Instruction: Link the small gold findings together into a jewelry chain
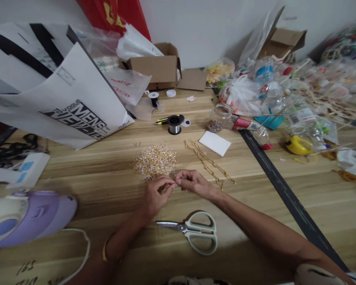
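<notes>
My left hand [158, 194] and my right hand [193, 182] meet at the fingertips, both in a pinch. What lies between the fingers is too small to make out. Just beyond them spreads a loose pile of gold and clear beads [156, 160]. To the right of my right hand, gold chains [209, 168] lie stretched on the wooden table [249, 206]. Scissors with pale handles [192, 229] rest nearer to me, below the hands, their blades pointing left.
Behind the pile stand a wire spool [174, 126], a cutter knife [164, 120], a black thread spool [154, 99] and a jar of beads [218, 120]. A white card [215, 143] lies nearby. A large bag [62, 95] and a purple appliance [47, 213] occupy the left; plastic bottles [264, 71] crowd the right.
</notes>
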The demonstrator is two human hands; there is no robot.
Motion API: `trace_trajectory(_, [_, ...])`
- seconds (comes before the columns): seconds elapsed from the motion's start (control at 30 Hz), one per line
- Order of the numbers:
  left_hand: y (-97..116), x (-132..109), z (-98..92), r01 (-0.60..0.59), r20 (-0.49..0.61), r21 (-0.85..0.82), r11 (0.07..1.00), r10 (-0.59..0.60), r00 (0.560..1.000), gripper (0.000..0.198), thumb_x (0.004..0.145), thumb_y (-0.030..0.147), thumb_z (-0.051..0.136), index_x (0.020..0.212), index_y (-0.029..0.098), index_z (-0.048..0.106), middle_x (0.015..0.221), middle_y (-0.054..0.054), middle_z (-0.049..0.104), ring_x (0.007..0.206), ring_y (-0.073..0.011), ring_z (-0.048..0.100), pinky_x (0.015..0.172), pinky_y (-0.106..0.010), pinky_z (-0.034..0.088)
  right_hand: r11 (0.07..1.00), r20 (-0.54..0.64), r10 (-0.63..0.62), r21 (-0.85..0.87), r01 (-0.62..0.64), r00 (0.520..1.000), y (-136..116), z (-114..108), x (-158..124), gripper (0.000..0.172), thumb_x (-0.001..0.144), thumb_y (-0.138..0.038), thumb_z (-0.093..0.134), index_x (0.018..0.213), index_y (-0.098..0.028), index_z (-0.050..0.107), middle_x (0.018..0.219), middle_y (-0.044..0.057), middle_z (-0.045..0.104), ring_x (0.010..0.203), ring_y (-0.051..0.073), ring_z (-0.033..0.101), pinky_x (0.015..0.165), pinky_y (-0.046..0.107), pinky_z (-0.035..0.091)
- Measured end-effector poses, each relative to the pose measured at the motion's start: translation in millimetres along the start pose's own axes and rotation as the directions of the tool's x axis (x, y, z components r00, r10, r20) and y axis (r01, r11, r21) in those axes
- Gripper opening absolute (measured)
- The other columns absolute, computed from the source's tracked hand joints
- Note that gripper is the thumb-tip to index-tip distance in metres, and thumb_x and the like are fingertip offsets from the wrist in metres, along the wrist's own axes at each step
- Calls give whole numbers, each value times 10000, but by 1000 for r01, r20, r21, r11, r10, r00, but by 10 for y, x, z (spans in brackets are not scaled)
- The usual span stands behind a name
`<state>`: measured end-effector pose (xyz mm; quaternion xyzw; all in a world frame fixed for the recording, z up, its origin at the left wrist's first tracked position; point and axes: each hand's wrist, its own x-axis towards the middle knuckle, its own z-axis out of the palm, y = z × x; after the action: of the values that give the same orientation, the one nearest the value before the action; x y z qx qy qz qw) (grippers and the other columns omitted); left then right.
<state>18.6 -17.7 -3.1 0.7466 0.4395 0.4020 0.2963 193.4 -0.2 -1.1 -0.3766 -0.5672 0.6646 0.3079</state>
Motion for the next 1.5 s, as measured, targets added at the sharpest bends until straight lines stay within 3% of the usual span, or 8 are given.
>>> trace_trajectory(0.37, [-25, -21, 19, 146, 7, -88, 985, -146, 989, 52, 746, 158, 599, 712, 152, 638, 682, -23, 656, 640, -132, 605, 602, -222, 467, 998, 32, 17, 59, -19, 999, 8, -37, 10, 307, 758, -434, 596, 763, -131, 552, 627, -26, 483, 536, 73, 422, 516, 202, 335])
trace_trajectory(0.53, [2, -13, 19, 73, -57, -25, 997, -74, 996, 71, 732, 106, 587, 694, 161, 608, 661, 0, 635, 632, -119, 594, 612, -213, 457, 998, 44, 9, 57, -12, 999, -3, -33, 11, 308, 755, -438, 594, 763, -133, 549, 662, -20, 490, 548, 73, 426, 524, 203, 343])
trace_trajectory(0.83, [-15, -17, 19, -117, -57, 36, 992, 119, 991, 126, 758, 62, 569, 741, 170, 631, 711, -26, 645, 687, -131, 596, 660, -241, 468, 999, 41, 1, 37, -3, 999, -10, -31, 10, 308, 770, -443, 580, 757, -137, 537, 642, -26, 472, 541, 73, 408, 511, 198, 328])
trace_trajectory(1.13, [64, -22, 12, -50, -105, 42, 998, 54, 993, 44, 748, 128, 618, 740, 168, 603, 717, -23, 629, 708, -142, 589, 677, -254, 462, 999, 28, -18, 46, 17, 999, 37, -19, 15, 317, 772, -451, 583, 762, -137, 536, 669, -20, 480, 564, 72, 418, 523, 194, 354])
trace_trajectory(1.33, [70, -4, 2, 40, -61, 21, 999, -39, 997, 55, 752, 121, 597, 724, 167, 600, 700, -11, 642, 675, -132, 603, 657, -234, 462, 999, 22, 2, 47, -3, 1000, 12, -13, 12, 308, 766, -447, 588, 765, -142, 545, 661, -19, 494, 561, 75, 433, 525, 197, 359])
trace_trajectory(1.5, [4, -14, 20, 9, -60, -2, 1000, -9, 998, 84, 765, 115, 565, 707, 172, 586, 704, -17, 632, 694, -136, 594, 673, -245, 464, 999, 27, 8, 48, -10, 1000, 8, -21, 13, 296, 759, -435, 594, 760, -144, 541, 656, -24, 488, 552, 73, 428, 521, 197, 351])
